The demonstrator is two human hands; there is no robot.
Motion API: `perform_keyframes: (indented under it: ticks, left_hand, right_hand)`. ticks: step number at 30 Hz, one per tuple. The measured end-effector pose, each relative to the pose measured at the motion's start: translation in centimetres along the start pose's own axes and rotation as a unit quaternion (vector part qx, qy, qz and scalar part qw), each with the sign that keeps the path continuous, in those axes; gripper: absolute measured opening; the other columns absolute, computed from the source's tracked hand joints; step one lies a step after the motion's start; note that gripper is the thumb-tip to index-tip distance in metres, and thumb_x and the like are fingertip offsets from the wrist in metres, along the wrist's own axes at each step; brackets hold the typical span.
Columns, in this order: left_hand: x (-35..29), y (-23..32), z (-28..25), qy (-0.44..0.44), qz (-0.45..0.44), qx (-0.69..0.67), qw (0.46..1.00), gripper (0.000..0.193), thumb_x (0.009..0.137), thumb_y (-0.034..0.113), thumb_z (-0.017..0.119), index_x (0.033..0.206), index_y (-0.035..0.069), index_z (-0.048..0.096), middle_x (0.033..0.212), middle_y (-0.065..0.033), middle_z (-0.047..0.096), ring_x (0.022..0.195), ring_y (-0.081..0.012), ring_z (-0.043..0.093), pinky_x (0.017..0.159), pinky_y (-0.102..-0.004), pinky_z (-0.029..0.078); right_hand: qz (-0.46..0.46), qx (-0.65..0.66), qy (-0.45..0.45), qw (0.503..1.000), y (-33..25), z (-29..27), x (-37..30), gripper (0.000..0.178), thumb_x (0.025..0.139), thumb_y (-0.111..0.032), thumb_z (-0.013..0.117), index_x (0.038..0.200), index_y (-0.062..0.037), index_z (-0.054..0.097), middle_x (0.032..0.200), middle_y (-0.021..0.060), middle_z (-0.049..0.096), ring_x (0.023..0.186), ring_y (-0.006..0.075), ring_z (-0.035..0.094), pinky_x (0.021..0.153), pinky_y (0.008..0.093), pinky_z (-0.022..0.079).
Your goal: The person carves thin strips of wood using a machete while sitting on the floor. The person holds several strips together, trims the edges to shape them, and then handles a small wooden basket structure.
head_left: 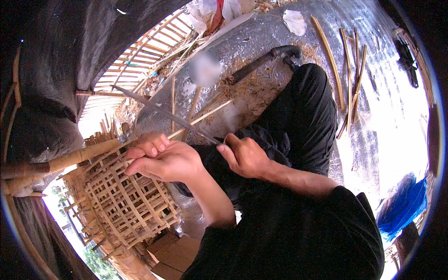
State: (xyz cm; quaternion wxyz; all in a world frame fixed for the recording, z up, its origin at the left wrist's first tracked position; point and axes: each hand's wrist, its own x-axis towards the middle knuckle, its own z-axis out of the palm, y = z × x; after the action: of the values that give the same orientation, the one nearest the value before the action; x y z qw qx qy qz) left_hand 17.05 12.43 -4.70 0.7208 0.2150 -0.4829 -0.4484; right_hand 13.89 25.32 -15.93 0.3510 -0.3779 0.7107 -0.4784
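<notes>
My right hand is closed around the handle end of a long, thin-bladed knife. Its grey blade points up and to the left, away from me. Left of it, my left hand is curled shut on a pale bamboo strip, which sticks out beyond the hand to the upper right and passes near the blade. A small pale end shows between the left thumb and fingers. Whether the blade touches the strip I cannot tell. The knife's handle is mostly hidden in my fist.
Woven bamboo lattice panels are stacked at the left, beside a thick bamboo pole and a cardboard box. A saw-like tool with a curved black handle lies among shavings. Several split bamboo strips and a blue bag are at right.
</notes>
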Motion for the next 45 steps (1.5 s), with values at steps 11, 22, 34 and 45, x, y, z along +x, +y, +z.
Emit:
perform_keyframes:
  ticks: [11, 22, 34, 45]
  left_hand:
    - [-0.4, -0.1, 1.1, 0.026, 0.018, 0.018, 0.999, 0.044, 0.101, 0.051, 0.043, 0.078, 0.015, 0.036, 0.067, 0.0053, 0.029, 0.057, -0.0066, 0.029, 0.052, -0.0213, 0.027]
    - [0.7, -0.1, -0.4, 0.036, -0.008, 0.0, 0.999, 0.043, 0.104, 0.05, 0.037, 0.08, 0.014, 0.039, 0.066, 0.0044, 0.028, 0.056, -0.0082, 0.028, 0.052, -0.0224, 0.026]
    - [0.1, -0.3, -1.5, -0.139, 0.006, -0.203, 0.969, 0.046, 0.103, 0.049, 0.034, 0.083, 0.009, 0.044, 0.064, 0.0009, 0.029, 0.054, -0.0107, 0.025, 0.051, -0.0248, 0.023]
    - [-0.5, -0.4, 0.2, -0.112, 0.031, -0.164, 0.98, 0.039, 0.101, 0.042, 0.041, 0.082, 0.008, 0.042, 0.063, 0.0002, 0.028, 0.053, -0.0101, 0.024, 0.049, -0.0242, 0.021]
  right_hand:
    - [0.035, 0.018, 0.07, 0.997, 2.9, 0.3, 1.1, 0.043, 0.101, -0.033, 0.049, 0.081, 0.0049, 0.054, 0.072, 0.031, 0.058, 0.072, 0.0507, 0.059, 0.06, 0.0541, 0.044]
    - [0.059, 0.0, 0.041, 0.997, 5.4, 0.4, 2.3, 0.051, 0.101, -0.038, 0.048, 0.078, 0.0062, 0.058, 0.073, 0.0329, 0.058, 0.074, 0.0517, 0.058, 0.062, 0.055, 0.046]
    - [0.009, -0.035, 0.044, 0.998, 3.3, -0.7, 1.6, 0.045, 0.1, -0.035, 0.051, 0.08, 0.0045, 0.058, 0.067, 0.0297, 0.058, 0.067, 0.0497, 0.059, 0.057, 0.0536, 0.047]
    - [0.06, -0.025, 0.08, 0.995, 7.5, 0.4, 2.8, 0.044, 0.099, -0.031, 0.054, 0.075, 0.0053, 0.06, 0.064, 0.0297, 0.056, 0.066, 0.0502, 0.058, 0.06, 0.0546, 0.047]
